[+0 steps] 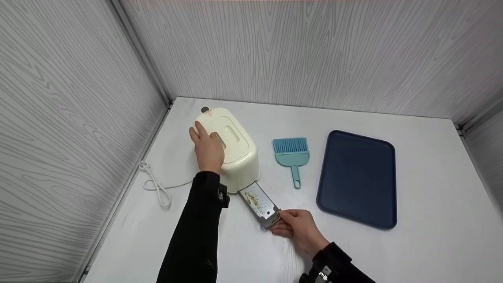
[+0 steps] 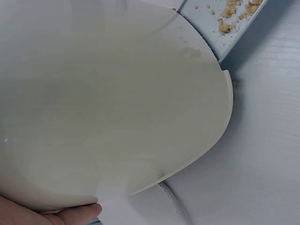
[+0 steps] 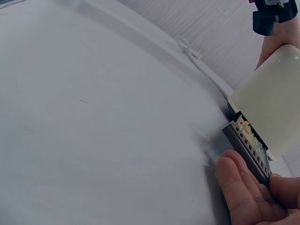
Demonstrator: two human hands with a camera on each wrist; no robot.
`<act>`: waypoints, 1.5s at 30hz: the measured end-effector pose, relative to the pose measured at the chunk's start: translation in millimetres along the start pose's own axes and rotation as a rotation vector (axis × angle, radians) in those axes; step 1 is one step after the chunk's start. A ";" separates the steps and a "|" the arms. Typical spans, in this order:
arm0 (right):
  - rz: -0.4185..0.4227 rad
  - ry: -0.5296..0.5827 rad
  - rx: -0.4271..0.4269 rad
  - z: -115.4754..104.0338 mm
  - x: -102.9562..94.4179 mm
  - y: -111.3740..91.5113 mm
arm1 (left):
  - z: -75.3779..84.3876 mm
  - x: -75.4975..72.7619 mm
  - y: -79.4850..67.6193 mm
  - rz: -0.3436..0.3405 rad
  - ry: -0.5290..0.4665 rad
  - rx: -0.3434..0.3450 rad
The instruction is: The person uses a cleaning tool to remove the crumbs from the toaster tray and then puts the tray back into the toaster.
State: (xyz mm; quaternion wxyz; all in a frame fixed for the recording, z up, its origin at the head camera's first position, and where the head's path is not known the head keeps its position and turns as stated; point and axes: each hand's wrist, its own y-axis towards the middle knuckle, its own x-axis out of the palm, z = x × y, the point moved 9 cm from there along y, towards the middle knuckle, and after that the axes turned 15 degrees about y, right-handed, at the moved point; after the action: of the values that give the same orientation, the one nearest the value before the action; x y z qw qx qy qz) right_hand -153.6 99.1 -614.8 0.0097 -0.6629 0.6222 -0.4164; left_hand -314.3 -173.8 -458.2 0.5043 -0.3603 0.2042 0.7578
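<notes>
A cream toaster [image 1: 241,173] stands left of centre, with slots in its top. My left hand [image 1: 209,151] holds its left side, fingers over the upper edge and the thumb beside a slot. In the left wrist view, fingers [image 2: 77,214] lie along the toaster's edge. My right hand [image 1: 300,228] pinches the front end of a metal crumb tray [image 1: 261,199] between thumb and fingers. This tray sticks out from the toaster's base, its inner end hidden inside. Yellowish crumbs [image 2: 229,18] are scattered on it. Slotted vents show along its front edge in the right wrist view.
A blue brush with dustpan [image 1: 292,157] lies right of the toaster. Further right is a dark blue rectangular tray [image 1: 357,181]. A white power cord [image 1: 161,192] loops on the white table [image 1: 428,177] at left. Grey wood-grain panels [image 1: 290,55] enclose the back and sides.
</notes>
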 end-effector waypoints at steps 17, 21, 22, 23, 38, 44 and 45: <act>0.008 -0.032 0.005 -1.7 -7.0 -5.2 | -0.7 -0.6 -0.8 -0.001 0.004 0.000; 0.025 -0.051 0.011 -2.4 -10.8 -6.5 | -1.9 1.2 0.2 -0.018 0.006 -0.013; 0.029 -0.051 0.013 -2.8 -11.6 -6.7 | -1.9 1.3 0.7 -0.017 0.007 -0.015; 0.030 -0.052 0.015 -3.2 -12.0 -7.1 | -2.1 1.4 1.2 -0.018 0.008 -0.015; 0.000 -0.083 0.009 -6.8 -18.9 -15.2 | -3.6 -2.8 0.1 0.006 0.006 -0.009; 0.010 -0.102 0.011 -8.2 -24.1 -17.8 | -4.5 -3.1 0.3 -0.006 0.003 -0.015; 0.011 -0.101 0.010 -8.6 -25.4 -18.2 | -4.9 -2.9 0.3 -0.011 0.002 -0.017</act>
State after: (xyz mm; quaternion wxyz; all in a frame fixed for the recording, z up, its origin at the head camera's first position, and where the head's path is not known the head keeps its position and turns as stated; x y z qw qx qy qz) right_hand -140.5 128.7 -613.2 0.0468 -0.6796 0.6224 -0.3854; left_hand -312.2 -179.0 -459.3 0.5050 -0.3664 0.1961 0.7565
